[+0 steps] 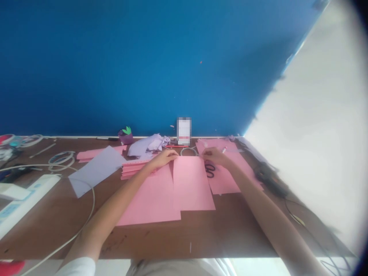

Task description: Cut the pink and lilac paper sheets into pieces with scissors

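A small pink sheet of paper (193, 186) lies before me, its far edge between my two hands. My left hand (166, 156) pinches the far left corner, and my right hand (214, 156) has its fingers closed at the far right corner. Partly under this sheet, to the left, is a larger pink sheet (151, 205). To the right are more pink sheets (225, 184), with the black handles of scissors (210, 171) showing close to my right hand. Folded pink paper strips (132, 170) sit by my left forearm.
A lilac sheet (96, 170), crumpled lilac paper (145, 147) and a purple paper pot (125, 136) are at left. A phone (184, 132) leans on the blue wall. A white power strip (25, 199) with a cable lies far left; a dark device (271, 180) stands right.
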`<state>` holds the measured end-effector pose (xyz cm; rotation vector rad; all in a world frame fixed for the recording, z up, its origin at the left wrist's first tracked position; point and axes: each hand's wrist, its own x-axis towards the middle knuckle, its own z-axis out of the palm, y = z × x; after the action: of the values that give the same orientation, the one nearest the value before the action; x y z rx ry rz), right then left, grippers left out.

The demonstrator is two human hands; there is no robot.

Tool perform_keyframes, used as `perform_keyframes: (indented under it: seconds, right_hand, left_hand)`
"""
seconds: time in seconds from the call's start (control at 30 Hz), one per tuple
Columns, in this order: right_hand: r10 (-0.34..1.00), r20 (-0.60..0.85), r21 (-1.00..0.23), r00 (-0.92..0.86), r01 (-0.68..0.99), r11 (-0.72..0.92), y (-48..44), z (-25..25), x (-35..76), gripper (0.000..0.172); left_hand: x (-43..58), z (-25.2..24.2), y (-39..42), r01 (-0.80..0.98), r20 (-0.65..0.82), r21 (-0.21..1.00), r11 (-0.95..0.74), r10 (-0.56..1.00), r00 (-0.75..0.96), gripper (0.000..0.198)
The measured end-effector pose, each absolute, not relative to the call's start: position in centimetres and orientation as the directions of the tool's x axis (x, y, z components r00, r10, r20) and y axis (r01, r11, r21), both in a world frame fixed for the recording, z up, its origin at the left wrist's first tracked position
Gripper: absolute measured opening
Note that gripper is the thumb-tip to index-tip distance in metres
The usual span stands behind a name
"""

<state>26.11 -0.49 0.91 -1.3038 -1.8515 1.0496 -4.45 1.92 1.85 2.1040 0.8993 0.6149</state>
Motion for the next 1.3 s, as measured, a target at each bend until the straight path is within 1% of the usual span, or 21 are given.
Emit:
perform_keyframes:
  seconds: [0.07,0.23,0.37,0.5,0.6,0.7,0.83,0.93,1.03,1.17,1.3]
  right_hand:
    - [0.947,0.029,-0.878,-0.320,0.445,0.178,-0.6,1.0,26.1,0.020]
    - [0.927,0.013,-0.867,-0.374,0.457,0.197,-0.9,1.3,25.9,0.025]
    - [0.905,0.002,-0.850,-0.425,0.476,0.226,-1.1,1.6,25.6,0.027]
    - [0.908,0.018,-0.804,-0.419,0.533,0.262,-1.1,2.0,25.6,0.029]
    - [0.933,0.062,-0.756,-0.355,0.593,0.276,-0.9,2.0,26.0,0.031]
    - [0.950,0.124,-0.700,-0.287,0.653,0.289,-0.5,1.7,26.5,0.024]
    - [0.956,0.196,-0.532,-0.217,0.796,0.290,-0.1,0.9,26.7,0.018]
    - [0.956,0.186,-0.402,-0.227,0.870,0.284,0.0,0.6,26.4,0.017]
    - [0.966,0.165,-0.311,-0.199,0.919,0.243,-0.2,0.5,25.9,0.019]
    - [0.984,0.119,-0.276,-0.136,0.947,0.164,-0.6,0.6,25.1,0.023]
    - [0.989,0.079,-0.291,-0.123,0.946,0.140,-0.8,0.6,24.4,0.018]
  left_hand:
    - [-4.4,1.9,1.9,0.390,0.128,0.789,-0.474,0.748,0.651,0.026]
    - [-4.4,1.9,2.1,0.306,0.101,0.844,-0.441,0.690,0.717,0.026]
    - [-4.6,2.3,2.0,0.314,0.070,0.814,-0.488,0.619,0.782,0.027]
    - [-4.6,2.5,1.9,0.320,0.068,0.810,-0.492,0.621,0.781,0.027]
    - [-4.6,2.4,1.7,0.325,0.075,0.812,-0.484,0.639,0.766,0.030]
    - [-4.6,2.5,1.5,0.351,0.072,0.796,-0.494,0.653,0.754,0.034]
    - [-4.5,2.8,1.2,0.371,0.071,0.783,-0.499,0.665,0.744,0.037]
    - [-4.3,2.7,1.2,0.385,0.052,0.771,-0.507,0.652,0.756,0.041]
    - [-4.1,2.2,1.2,0.396,0.051,0.755,-0.522,0.649,0.759,0.041]
    - [-3.9,1.9,1.0,0.386,0.049,0.763,-0.519,0.642,0.765,0.041]
    - [-4.1,2.4,0.7,0.374,0.009,0.794,-0.479,0.624,0.781,0.043]
